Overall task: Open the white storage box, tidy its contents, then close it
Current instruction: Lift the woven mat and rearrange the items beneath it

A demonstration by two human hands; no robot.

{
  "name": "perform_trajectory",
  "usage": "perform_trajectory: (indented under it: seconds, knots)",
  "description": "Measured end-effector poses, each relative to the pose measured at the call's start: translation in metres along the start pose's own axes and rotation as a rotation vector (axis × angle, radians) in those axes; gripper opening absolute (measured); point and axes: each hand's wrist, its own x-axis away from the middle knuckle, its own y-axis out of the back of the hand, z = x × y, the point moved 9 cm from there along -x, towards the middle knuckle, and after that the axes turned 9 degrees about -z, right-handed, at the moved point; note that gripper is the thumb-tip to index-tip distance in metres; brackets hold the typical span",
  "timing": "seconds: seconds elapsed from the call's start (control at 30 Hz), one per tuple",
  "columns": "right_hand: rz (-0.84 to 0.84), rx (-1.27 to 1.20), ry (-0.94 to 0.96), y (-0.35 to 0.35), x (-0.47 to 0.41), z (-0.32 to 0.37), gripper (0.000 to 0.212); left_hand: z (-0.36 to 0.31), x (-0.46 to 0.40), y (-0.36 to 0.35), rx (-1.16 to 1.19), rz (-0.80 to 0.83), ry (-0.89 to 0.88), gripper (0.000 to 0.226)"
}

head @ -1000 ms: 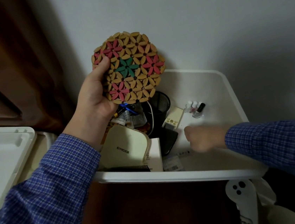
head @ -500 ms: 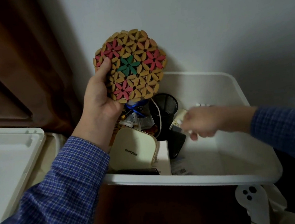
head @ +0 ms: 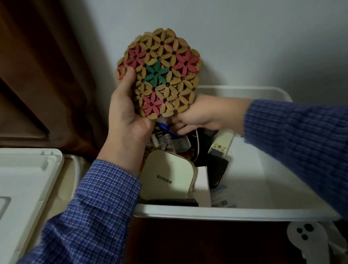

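The white storage box (head: pixel 232 213) stands open against the wall. My left hand (head: pixel 126 117) grips a round woven mat (head: pixel 161 68) with red and green flowers, upright above the box's back left corner. My right hand (head: pixel 201 115) reaches under the mat with fingers curled down among small tubes and a blue item (head: pixel 163 126); what it holds, if anything, is hidden. Inside the box lie a cream case (head: pixel 167 176), a white carton (head: pixel 202 178), a black pouch (head: pixel 217 172), a remote (head: pixel 220 146) and a black comb (head: pixel 176 202).
The box's white lid (head: pixel 12 183) lies upside down to the left. A brown curtain (head: pixel 21 73) hangs at the back left. The right half of the box floor (head: pixel 260 176) is bare. A white object with black dots (head: pixel 304 236) sits below the box's front right corner.
My right hand has moved from the middle of the box to the back left, under the mat. The left hand has kept hold of the mat and raised it slightly.
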Motion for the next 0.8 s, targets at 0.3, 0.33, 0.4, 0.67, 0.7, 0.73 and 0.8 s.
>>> perform_trajectory:
  seconds: [0.3,0.33,0.4,0.67,0.7,0.73,0.8]
  knots:
    - [-0.107,-0.469,0.064,0.110,0.061,-0.003,0.068,0.032,0.002,0.000,-0.428,-0.012,0.110,0.034]
    - [-0.094,-0.378,0.095,0.109,0.066,-0.004,0.081,0.041,0.004,-0.001,-0.490,0.001,0.139,0.035]
    - [-0.103,-0.236,0.086,0.107,0.073,-0.015,0.094,0.061,0.012,-0.002,-0.575,0.007,0.210,0.035]
    - [-0.185,-0.121,-0.043,0.133,0.094,-0.077,0.052,0.100,0.025,-0.023,-0.923,-0.050,0.034,0.033]
    - [-0.211,-0.062,-0.046,0.144,0.097,-0.080,0.050,0.109,0.026,-0.027,-1.017,-0.018,0.038,0.031]
    - [-0.233,0.034,-0.050,0.155,0.101,-0.081,0.050,0.118,0.027,-0.030,-1.123,0.030,0.057,0.031]
    - [-0.211,0.240,-0.067,0.168,0.108,-0.078,0.062,0.134,0.028,-0.035,-1.335,0.172,0.098,0.040]
